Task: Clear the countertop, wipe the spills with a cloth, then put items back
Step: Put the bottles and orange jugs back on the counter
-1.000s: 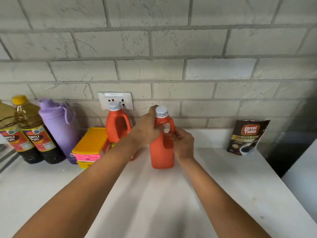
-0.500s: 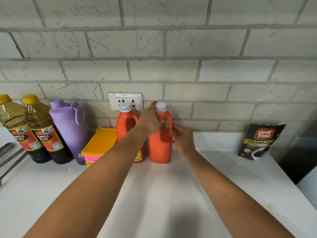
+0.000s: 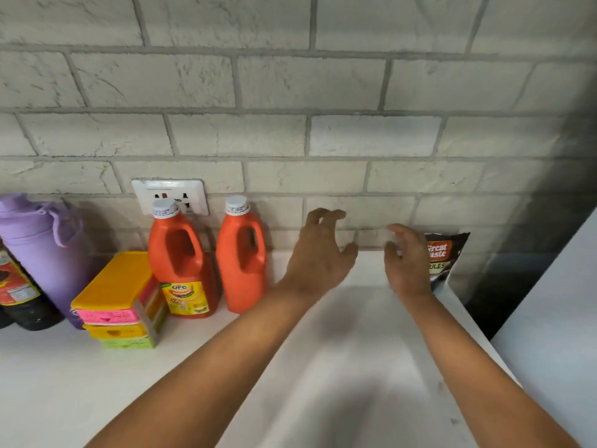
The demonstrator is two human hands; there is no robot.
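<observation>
Our hands (image 3: pixel 361 253) are open and hold nothing; a quick grab could knock over the coffee bag (image 3: pixel 447 263).

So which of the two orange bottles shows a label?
The left orange bottle, below the wall socket and beside the yellow box stack, shows a yellow label. The right orange bottle, nearer the hands, shows plain orange.

Home kitchen. White counter (image 3: pixel 97 383) by brick wall (image 3: pixel 290 92) with plug socket (image 3: pixel 190 192). Sauce jugs (image 3: pixel 181 270), oil bottle (image 3: pixel 16 292), coffee bag (image 3: pixel 447 253), purple water bottle (image 3: pixel 38 247).
</observation>
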